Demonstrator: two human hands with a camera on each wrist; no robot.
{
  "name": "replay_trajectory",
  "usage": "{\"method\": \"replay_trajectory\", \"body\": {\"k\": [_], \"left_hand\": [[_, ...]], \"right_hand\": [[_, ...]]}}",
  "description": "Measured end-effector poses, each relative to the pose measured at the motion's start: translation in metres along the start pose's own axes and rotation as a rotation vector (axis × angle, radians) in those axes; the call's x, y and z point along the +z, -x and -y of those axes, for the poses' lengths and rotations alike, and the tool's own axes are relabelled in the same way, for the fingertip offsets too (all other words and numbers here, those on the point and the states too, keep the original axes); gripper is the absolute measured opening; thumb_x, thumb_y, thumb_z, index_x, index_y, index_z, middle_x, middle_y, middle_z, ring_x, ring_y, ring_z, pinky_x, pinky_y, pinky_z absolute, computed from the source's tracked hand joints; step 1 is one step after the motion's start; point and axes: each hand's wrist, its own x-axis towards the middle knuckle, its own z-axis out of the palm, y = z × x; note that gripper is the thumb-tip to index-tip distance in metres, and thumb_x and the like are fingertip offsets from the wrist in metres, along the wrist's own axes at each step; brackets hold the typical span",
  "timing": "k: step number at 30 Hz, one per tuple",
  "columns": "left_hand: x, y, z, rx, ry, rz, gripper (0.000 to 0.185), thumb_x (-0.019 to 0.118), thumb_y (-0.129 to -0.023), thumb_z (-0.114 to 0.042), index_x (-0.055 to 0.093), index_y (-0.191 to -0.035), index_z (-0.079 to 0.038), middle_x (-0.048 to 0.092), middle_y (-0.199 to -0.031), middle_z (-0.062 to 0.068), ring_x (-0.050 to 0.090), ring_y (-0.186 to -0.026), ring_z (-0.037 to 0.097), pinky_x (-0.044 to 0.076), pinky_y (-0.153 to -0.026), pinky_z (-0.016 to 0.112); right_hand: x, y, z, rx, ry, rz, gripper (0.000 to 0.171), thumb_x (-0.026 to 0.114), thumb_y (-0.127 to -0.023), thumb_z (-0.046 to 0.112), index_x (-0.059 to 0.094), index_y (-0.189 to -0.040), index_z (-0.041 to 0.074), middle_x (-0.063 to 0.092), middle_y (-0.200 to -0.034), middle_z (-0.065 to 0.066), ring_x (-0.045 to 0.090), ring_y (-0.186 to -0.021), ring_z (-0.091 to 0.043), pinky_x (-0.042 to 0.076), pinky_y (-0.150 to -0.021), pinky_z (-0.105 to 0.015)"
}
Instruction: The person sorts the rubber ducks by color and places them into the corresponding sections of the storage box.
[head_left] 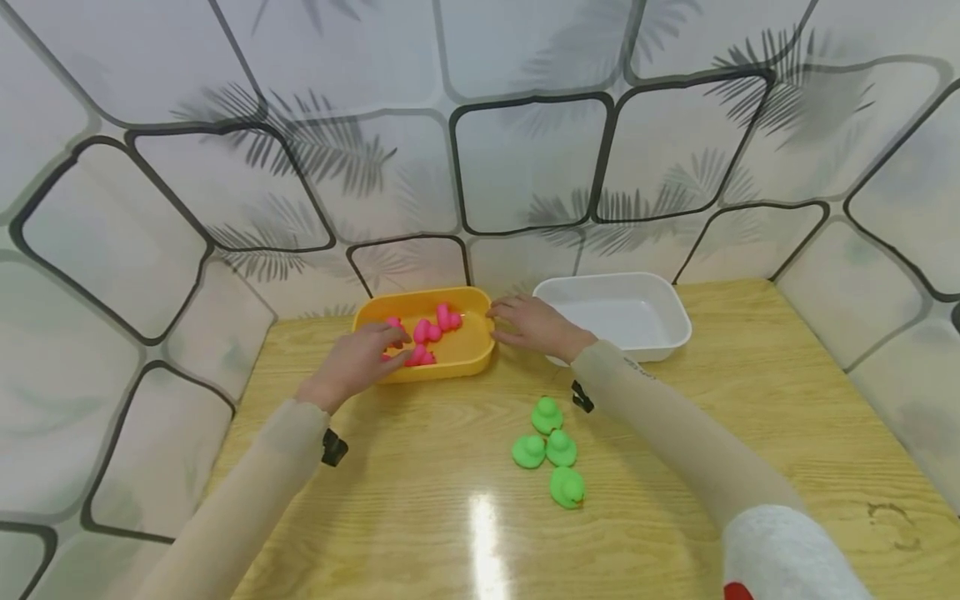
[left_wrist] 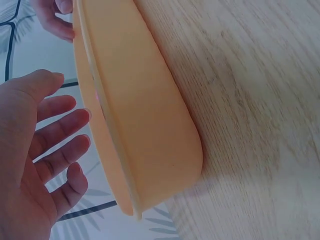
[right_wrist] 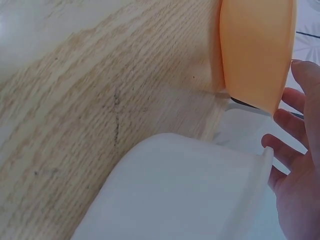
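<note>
An orange tray [head_left: 471,335] with several small pink rubber ducks [head_left: 424,332] inside sits at the back of the table. My left hand [head_left: 363,357] hovers over the tray's left part, fingers loosely bent and holding nothing, hiding some ducks. From the left wrist view, that hand [left_wrist: 30,145] is beside the tray's rim, palm and fingers apart from its wall [left_wrist: 150,115]. At the opposite end, my right hand [head_left: 536,325] has its fingertips right at the rim. In the right wrist view, its relaxed fingers [right_wrist: 290,122] reach between the orange wall [right_wrist: 257,50] and a white tray [right_wrist: 195,187].
The white tray [head_left: 615,307] stands right of the orange one, partly behind my right wrist. Several green rubber ducks [head_left: 561,448] lie in a group on the wooden table [head_left: 420,475], in front of the trays. A patterned wall [head_left: 532,167] borders the table's back and sides.
</note>
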Motion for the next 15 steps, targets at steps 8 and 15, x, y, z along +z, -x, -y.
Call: {"method": "replay_trajectory", "body": {"k": [8, 15], "left_hand": [[0.006, -0.008, -0.012, 0.067, 0.051, -0.019, 0.023, 0.073, -0.099, -0.023, 0.075, -0.111, -0.005, 0.072, -0.102, 0.010, 0.064, -0.092, 0.029, 0.056, -0.084, 0.046], [0.016, -0.018, -0.029, 0.098, 0.044, -0.042, 0.027, 0.075, -0.097, -0.025, 0.074, -0.115, -0.005, 0.073, -0.110, 0.011, 0.066, -0.100, 0.031, 0.056, -0.086, 0.049]], "right_hand": [[-0.004, 0.004, -0.002, 0.039, 0.031, 0.001, 0.037, 0.063, -0.104, 0.024, 0.066, -0.135, 0.002, 0.065, -0.139, -0.018, 0.055, -0.133, -0.038, 0.035, -0.119, -0.054], [-0.014, 0.016, 0.000, 0.006, -0.003, -0.063, 0.034, 0.064, -0.103, 0.019, 0.067, -0.131, 0.000, 0.066, -0.135, -0.019, 0.056, -0.131, -0.039, 0.036, -0.118, -0.055]]}}
